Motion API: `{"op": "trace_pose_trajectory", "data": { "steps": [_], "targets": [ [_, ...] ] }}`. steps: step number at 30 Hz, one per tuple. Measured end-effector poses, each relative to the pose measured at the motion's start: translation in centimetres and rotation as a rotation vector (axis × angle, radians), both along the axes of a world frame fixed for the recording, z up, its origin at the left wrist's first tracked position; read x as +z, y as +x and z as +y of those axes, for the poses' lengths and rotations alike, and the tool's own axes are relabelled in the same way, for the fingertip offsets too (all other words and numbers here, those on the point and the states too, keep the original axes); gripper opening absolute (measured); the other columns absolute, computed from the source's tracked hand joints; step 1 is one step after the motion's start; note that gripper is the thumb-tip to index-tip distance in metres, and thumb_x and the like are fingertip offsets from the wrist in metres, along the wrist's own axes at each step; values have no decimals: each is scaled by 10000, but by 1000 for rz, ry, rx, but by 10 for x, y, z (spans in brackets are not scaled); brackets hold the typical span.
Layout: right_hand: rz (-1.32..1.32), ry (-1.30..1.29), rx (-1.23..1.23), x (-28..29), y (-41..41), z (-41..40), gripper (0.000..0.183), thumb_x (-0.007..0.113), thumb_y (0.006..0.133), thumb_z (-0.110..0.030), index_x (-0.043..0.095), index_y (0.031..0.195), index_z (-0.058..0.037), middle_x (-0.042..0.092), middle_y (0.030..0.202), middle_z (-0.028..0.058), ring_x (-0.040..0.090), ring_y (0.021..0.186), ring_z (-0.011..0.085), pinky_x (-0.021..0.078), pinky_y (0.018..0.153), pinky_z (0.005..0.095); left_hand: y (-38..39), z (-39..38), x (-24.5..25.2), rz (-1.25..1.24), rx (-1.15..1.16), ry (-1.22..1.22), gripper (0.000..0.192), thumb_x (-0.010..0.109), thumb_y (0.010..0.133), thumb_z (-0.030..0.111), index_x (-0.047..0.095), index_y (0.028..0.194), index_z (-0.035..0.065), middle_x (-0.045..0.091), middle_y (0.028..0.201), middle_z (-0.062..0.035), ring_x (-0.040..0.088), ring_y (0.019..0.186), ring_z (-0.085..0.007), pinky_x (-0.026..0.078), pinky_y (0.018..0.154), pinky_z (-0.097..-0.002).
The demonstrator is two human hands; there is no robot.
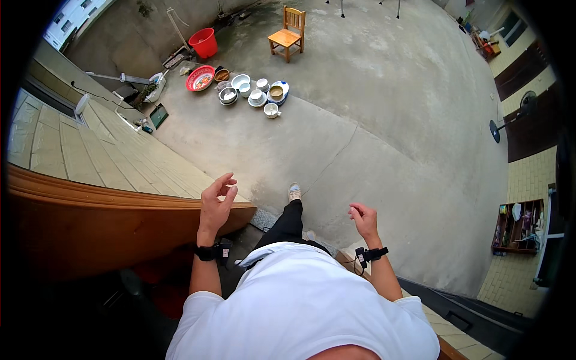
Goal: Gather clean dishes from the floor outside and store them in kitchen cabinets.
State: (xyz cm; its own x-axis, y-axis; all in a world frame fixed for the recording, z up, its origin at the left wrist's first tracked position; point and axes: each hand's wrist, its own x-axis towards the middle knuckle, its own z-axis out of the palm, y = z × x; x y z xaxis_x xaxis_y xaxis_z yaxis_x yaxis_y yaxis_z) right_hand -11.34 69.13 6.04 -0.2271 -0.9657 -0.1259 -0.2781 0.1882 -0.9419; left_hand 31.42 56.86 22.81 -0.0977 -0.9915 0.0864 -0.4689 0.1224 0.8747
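Observation:
My left hand is raised beside the wooden door frame, fingers loosely curled and apart, holding nothing. To the right, over the concrete floor, my right hand hangs with fingers bent inward; nothing shows in it, though its palm is partly hidden. Both wrists wear black straps with small devices. Farther out on the ground stand a red patterned basin, a white basin, metal bowls, stacked white bowls, a brown bowl and a white cup with a handle.
One foot in a light shoe is past the stone threshold. A small wooden chair and a red bucket stand beyond the dishes. On the right are a pedestal fan and a wooden shelf of small items.

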Motion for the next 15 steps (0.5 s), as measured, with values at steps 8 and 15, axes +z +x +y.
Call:
{"op": "trace_pose_trajectory", "data": {
  "steps": [8, 15],
  "targets": [
    [110, 60, -74, -9, -95, -77, 188, 628, 963, -92, 723, 1056, 42, 740, 806, 109, 706, 689, 149, 570, 647, 272, -48, -147, -31, 90, 2, -2, 342, 683, 946, 99, 658, 1268, -13, 743, 1023, -100, 693, 832, -131, 558, 756, -269],
    [-11, 250, -382, -19, -159, -86, 179, 621, 968, -86, 711, 1068, 32, 731, 809, 102, 680, 649, 141, 540, 581, 260, -78, -267, -30, 79, -8, 65, 331, 668, 960, 83, 649, 1279, -3, 737, 1059, -69, 673, 854, -97, 546, 780, -258]
  ]
}}
